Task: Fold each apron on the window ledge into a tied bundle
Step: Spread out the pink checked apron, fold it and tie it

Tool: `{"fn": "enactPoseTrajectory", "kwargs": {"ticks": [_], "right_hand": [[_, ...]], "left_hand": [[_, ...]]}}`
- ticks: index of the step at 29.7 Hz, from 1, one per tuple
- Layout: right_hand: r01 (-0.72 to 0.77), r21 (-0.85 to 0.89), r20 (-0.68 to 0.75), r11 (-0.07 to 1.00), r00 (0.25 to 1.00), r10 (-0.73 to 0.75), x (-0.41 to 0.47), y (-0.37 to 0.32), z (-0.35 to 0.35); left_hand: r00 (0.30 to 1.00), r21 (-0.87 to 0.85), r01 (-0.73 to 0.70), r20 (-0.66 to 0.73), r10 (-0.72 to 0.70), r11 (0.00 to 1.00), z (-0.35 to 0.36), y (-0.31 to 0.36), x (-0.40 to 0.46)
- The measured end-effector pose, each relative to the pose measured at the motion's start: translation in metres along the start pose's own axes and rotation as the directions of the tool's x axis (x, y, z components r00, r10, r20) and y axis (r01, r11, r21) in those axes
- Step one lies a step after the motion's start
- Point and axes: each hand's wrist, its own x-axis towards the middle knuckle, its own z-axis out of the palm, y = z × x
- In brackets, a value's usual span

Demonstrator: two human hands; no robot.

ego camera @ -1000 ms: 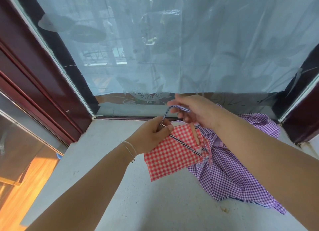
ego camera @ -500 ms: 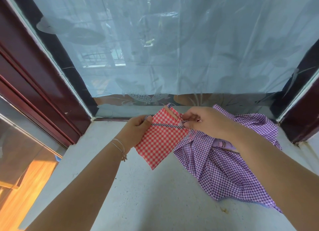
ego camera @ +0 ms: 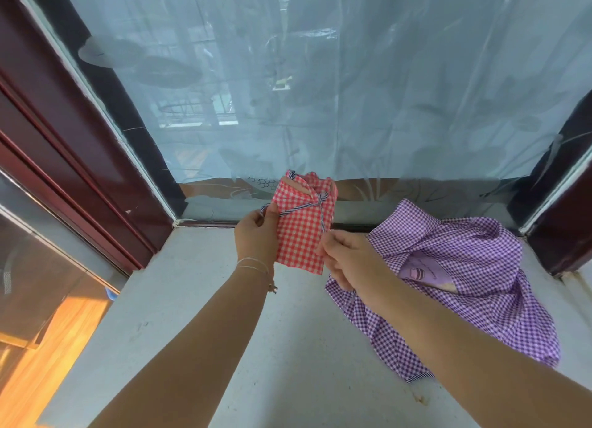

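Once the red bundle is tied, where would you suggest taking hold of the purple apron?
Probably at the striped hem corner of the purple apron, coming from the near side: that edge lies flat and exposed on the ledge, while the rest is crumpled.

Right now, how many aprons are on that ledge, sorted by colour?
Red checked apron, folded, held by both hands: 1
Purple checked apron, unfolded on the ledge: 1
Total: 2
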Motion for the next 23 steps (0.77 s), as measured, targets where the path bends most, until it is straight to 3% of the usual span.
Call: {"fn": "enactPoseTrajectory", "kwargs": {"ticks": [2, 4, 6, 9, 12, 15, 17, 19, 21, 23], "right_hand": [[-0.224, 0.400, 0.133, 0.889, 0.974, 0.186, -0.002, 0.003, -0.006], [-0.329, 0.533, 0.233, 0.779, 0.943, 0.239, 0.000, 0.006, -0.016], [-0.366, 0.572, 0.273, 0.734, 0.929, 0.251, 0.005, 0.007, -0.027], [-0.425, 0.495, 0.396, 0.758, 0.887, 0.238, 0.009, 0.004, -0.038], [-0.494, 0.302, 0.542, 0.815, 0.793, 0.280, 0.010, -0.005, -0.042], [-0.422, 0.028, 0.539, 0.906, 0.770, 0.342, 0.012, -0.017, -0.046], [-0.294, -0.191, 0.484, 0.936, 0.802, 0.351, 0.013, -0.022, -0.048], [-0.176, -0.407, 0.412, 0.896, 0.840, 0.352, 0.021, -0.013, -0.051], [0.008, -0.615, 0.369, 0.788, 0.886, 0.279, 0.033, 0.002, -0.046], [0.164, -0.743, 0.363, 0.649, 0.913, 0.186, 0.040, 0.018, -0.036]], "left_hand": [[0.995, -0.204, 0.091, 0.045, -0.084, 0.975, -0.003, 0.000, -0.001], [0.965, -0.399, 0.199, 0.237, -0.109, 0.895, -0.007, -0.001, -0.002], [0.896, -0.453, 0.274, 0.441, -0.055, 0.848, -0.013, -0.003, -0.002], [0.781, -0.416, 0.282, 0.623, 0.045, 0.864, -0.015, -0.004, -0.009], [0.736, -0.392, 0.217, 0.668, 0.114, 0.894, -0.015, -0.001, -0.013], [0.700, -0.360, 0.138, 0.694, 0.167, 0.923, -0.022, 0.006, -0.009], [0.651, -0.302, -0.028, 0.718, 0.247, 0.953, -0.030, 0.009, -0.003], [0.583, -0.160, -0.366, 0.728, 0.360, 0.917, -0.036, 0.005, -0.001], [0.485, -0.017, -0.714, 0.709, 0.512, 0.700, -0.035, -0.009, -0.001], [0.317, 0.042, -0.913, 0.698, 0.642, 0.405, -0.031, -0.034, -0.002]]}}
